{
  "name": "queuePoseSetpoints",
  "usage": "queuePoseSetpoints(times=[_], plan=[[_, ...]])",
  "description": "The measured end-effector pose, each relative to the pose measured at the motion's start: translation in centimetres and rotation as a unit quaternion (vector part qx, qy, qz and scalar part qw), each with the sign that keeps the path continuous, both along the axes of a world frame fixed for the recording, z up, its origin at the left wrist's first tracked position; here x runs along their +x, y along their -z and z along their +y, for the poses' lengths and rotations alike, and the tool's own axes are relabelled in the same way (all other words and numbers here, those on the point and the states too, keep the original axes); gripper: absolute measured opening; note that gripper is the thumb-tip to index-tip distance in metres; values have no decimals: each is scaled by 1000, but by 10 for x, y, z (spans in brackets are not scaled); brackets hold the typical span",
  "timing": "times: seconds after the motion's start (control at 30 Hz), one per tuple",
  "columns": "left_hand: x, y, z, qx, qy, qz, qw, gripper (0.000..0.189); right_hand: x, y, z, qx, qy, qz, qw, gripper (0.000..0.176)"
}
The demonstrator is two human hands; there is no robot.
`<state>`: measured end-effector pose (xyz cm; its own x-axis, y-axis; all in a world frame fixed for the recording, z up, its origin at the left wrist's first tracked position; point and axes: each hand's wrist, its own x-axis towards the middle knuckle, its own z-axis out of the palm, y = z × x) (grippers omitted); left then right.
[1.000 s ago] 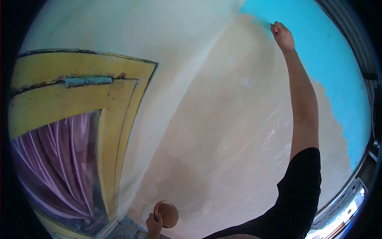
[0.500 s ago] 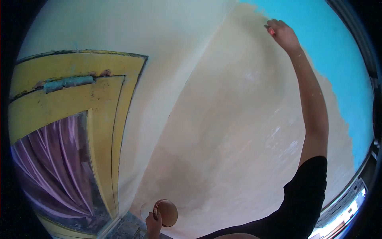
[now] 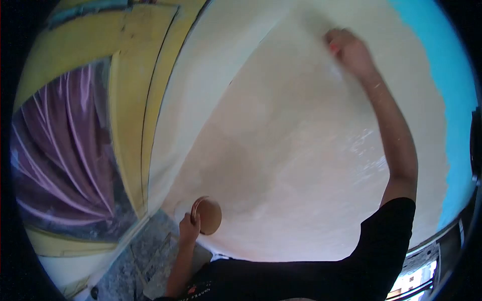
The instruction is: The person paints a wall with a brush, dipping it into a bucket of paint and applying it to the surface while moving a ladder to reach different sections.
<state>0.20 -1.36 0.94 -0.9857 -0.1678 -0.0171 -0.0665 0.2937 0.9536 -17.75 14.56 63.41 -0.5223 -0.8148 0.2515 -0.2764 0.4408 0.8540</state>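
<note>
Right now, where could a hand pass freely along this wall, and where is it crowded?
Free: the beige wall, bordered by the right hand above, the right arm to its right and the container at lower left. Crowded: around the container, in the left hand, with the yellow frame further left. Whether the grey floor offers room is hard to tell.

The left hand (image 3: 189,228) grips a container (image 3: 210,216) by its left side, with the wall (image 3: 301,140) behind both. Up and to the right of that grip, the right hand (image 3: 350,51) is closed in front of the same wall. Left of the left hand's grip stands a frame (image 3: 131,125) with a curtain (image 3: 70,150) inside it; down and left lies the floor (image 3: 143,256). Right of the right hand's grip, a strip of paint (image 3: 454,140) runs along the wall.
</note>
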Motion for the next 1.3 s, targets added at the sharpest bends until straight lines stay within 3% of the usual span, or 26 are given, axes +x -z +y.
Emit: queuePoseSetpoints(times=[0.07, 0.17, 0.23, 0.27, 0.3, 0.33, 0.37, 0.4, 0.47, 0.57, 0.63, 0.67, 0.73, 0.77, 0.83, 0.9, 0.97, 1.0, 1.07, 1.1, 1.13, 1.17, 1.2, 1.23, 1.27, 1.3], plan=[[-3, 0, 2, 9, 8, 1, 1000, 33, -7, -8, -1, -57, 70, 133, 987, 18], [-2, -3, 2, 5, 14, 4, 1000, 34, -31, 44, 22, 34, -2, 78, 996, 19], [-5, -2, 2, 7, 15, 0, 1000, 33, -37, 119, 29, 63, -18, -78, 995, 19], [-4, 0, 4, 14, 13, 5, 1000, 33, -28, 167, 22, 28, 44, -155, 986, 19], [0, 0, 7, 11, 16, 2, 1000, 33, -31, 221, 36, -1, -28, -206, 978, 15], [3, -1, 7, 0, 9, 16, 1000, 33, -26, 276, 31, -13, 99, -253, 962, 9], [-2, -2, 5, -11, -7, 36, 999, 32, -25, 324, 41, 26, 26, -267, 963, 7], [-3, 1, 6, 15, -3, 44, 999, 33, -20, 372, 48, -67, 46, -323, 943, 7], [1, -3, 3, 17, 13, 36, 999, 33, 4, 422, 37, -16, 124, -351, 928, 11], [1, -12, -2, 10, 12, 33, 999, 33, 22, 416, 39, -71, 111, -315, 940, 8], [5, -13, 0, 8, 11, 39, 999, 33, 6, 372, 54, -152, 82, -283, 944, 5], [4, -12, 1, 11, 6, 39, 999, 33, -1, 337, 61, -159, 102, -257, 948, 5], [1, -10, 1, 14, 1, 42, 999, 32, -12, 254, 61, -152, 11, -145, 978, 11], [0, -9, 2, 16, 1, 35, 999, 32, -16, 213, 58, -111, 29, -34, 993, 12], [3, -5, 3, 15, 7, 27, 1000, 32, -10, 136, 52, -189, -34, -2, 981, 12], [1, -3, 3, 13, 12, 42, 999, 32, 14, 88, 32, -178, -11, 103, 979, 12], [-1, -3, 4, 2, 7, 41, 999, 32, 25, 74, 19, -202, -50, 121, 971, 8], [0, -3, 6, -3, 0, 36, 999, 32, 28, 73, 15, -220, -92, 133, 962, 21], [1, -2, 7, -11, 1, 45, 999, 32, -6, 118, 48, -184, 20, 171, 968, 12], [1, -2, 6, -16, -1, 48, 999, 32, -5, 151, 46, -142, 138, 117, 973, 13], [2, 1, 6, -19, 1, 60, 998, 32, -1, 187, 41, -109, 101, 82, 985, 11], [2, 6, 6, -7, -1, 57, 998, 32, -13, 235, 56, -166, 67, -60, 982, 11], [0, 9, 8, 7, -4, 55, 998, 31, -8, 272, 51, -102, 111, -129, 980, 14], [2, 4, 9, -1, -7, 55, 998, 31, -6, 312, 62, -144, -56, -241, 958, 12], [4, -3, 7, -9, -12, 56, 998, 31, -1, 348, 59, -134, 79, -299, 942, 8], [4, -3, 6, -14, -9, 48, 999, 32, 7, 368, 55, -86, 124, -315, 937, 4]])
